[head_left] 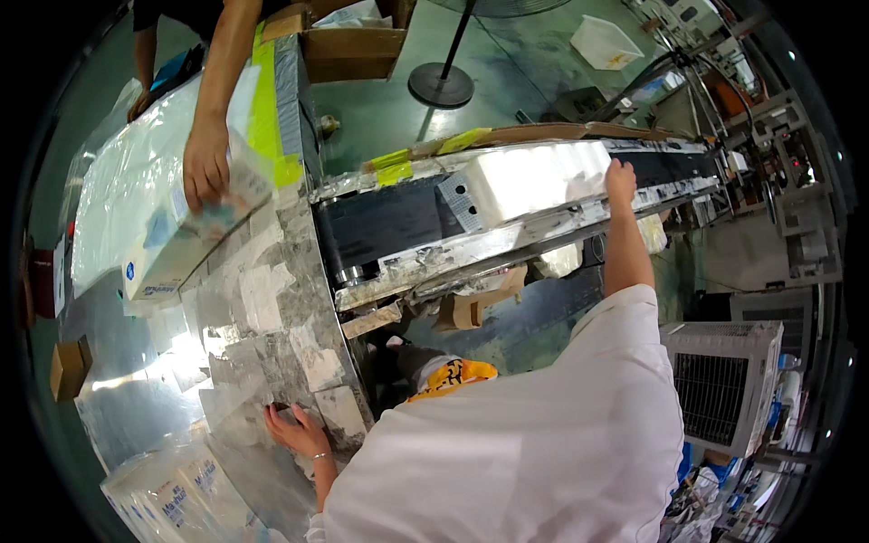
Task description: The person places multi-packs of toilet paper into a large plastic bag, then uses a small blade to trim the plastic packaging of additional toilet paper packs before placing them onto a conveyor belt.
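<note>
My right hand (620,178) reaches far out to the black conveyor belt (389,222) and grips the right end of a long white wrapped package (529,181) lying on it. My left hand (294,430) rests flat, fingers spread, on the edge of the taped metal table (272,317) and holds nothing. A white sleeve covers my right upper arm.
Another person's hand (206,163) presses on a wrapped pack (181,244) on the table. More wrapped packs (172,493) lie at the lower left. A cardboard box (348,50) and a fan stand (442,83) are beyond the belt. A white cooler unit (724,385) stands at the right.
</note>
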Tool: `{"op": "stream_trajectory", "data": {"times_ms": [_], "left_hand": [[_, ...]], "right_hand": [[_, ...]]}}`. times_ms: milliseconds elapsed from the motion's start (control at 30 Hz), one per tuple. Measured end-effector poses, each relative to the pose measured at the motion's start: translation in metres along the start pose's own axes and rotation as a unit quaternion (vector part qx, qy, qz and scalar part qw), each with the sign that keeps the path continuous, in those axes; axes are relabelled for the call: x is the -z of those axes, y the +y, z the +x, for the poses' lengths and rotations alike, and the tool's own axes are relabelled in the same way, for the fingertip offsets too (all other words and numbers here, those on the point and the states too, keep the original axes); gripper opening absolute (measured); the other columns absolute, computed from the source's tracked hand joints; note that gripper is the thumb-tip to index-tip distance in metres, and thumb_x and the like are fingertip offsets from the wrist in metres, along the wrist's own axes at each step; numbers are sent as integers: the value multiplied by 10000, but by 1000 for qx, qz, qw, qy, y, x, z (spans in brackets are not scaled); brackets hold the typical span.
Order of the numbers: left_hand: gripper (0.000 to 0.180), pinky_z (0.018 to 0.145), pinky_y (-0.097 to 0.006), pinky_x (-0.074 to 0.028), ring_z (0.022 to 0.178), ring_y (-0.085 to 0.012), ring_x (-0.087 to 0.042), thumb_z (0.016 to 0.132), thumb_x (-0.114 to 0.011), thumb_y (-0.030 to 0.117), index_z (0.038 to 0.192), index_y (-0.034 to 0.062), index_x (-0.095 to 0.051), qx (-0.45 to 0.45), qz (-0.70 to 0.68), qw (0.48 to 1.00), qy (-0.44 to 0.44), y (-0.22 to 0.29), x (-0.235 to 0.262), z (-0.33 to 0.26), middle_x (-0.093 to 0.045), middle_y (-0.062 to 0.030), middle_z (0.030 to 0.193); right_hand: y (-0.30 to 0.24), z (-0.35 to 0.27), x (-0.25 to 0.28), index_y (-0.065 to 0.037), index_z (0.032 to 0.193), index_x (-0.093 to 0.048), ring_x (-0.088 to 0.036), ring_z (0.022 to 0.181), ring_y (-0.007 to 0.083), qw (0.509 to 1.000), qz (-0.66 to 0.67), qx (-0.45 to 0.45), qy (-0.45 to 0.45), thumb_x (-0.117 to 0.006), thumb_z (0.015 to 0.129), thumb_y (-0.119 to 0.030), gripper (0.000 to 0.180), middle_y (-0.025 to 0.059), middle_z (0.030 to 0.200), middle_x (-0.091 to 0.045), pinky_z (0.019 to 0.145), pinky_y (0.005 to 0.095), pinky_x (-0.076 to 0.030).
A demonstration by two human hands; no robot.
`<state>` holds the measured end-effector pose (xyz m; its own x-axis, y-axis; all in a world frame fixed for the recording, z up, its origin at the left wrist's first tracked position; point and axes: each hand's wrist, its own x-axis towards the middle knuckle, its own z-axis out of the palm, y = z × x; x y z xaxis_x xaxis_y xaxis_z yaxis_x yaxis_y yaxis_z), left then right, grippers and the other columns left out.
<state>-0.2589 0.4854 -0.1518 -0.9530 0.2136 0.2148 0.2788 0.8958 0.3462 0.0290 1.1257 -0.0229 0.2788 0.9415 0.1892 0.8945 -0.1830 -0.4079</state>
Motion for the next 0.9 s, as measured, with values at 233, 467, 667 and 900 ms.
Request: {"op": "stream_trajectory", "data": {"times_ms": [233,467,667,900], "left_hand": [[464,960,-424,-264,1158,-321,-349,856,-476,319,1181,-8,-421,23,-1,1000,-19,8,2,8,-389,-157,1260],[461,946,-411,-276,1099,-343,-385,861,-479,196,1214,-66,-342,11,-205,978,-28,51,-7,40,-377,-219,1225],[501,986,-340,-263,1175,-269,-353,902,-410,278,1293,-6,-280,142,-447,875,-119,95,-27,106,-345,-171,1288],[623,948,-332,-337,1149,-246,-407,877,-331,482,1278,5,-313,369,-725,573,-102,114,-5,138,-404,-143,1260]], "right_hand": [[26,24,-57,-88,1310,-322,-478,1056,375,970,77,167,-159,-438,819,-476,637,244,1202,-448,886,391,-364],[-96,-109,-31,-101,1287,-362,-574,589,167,845,10,251,-472,-504,809,-478,625,129,770,-611,444,294,-446],[-194,-234,-55,-30,951,-629,-503,556,119,647,-68,445,-616,-496,807,-508,517,65,675,-590,513,282,-416],[-264,-398,-162,9,994,-576,-561,731,196,571,268,522,-574,-454,849,-348,404,117,810,-611,702,319,-437]]}}
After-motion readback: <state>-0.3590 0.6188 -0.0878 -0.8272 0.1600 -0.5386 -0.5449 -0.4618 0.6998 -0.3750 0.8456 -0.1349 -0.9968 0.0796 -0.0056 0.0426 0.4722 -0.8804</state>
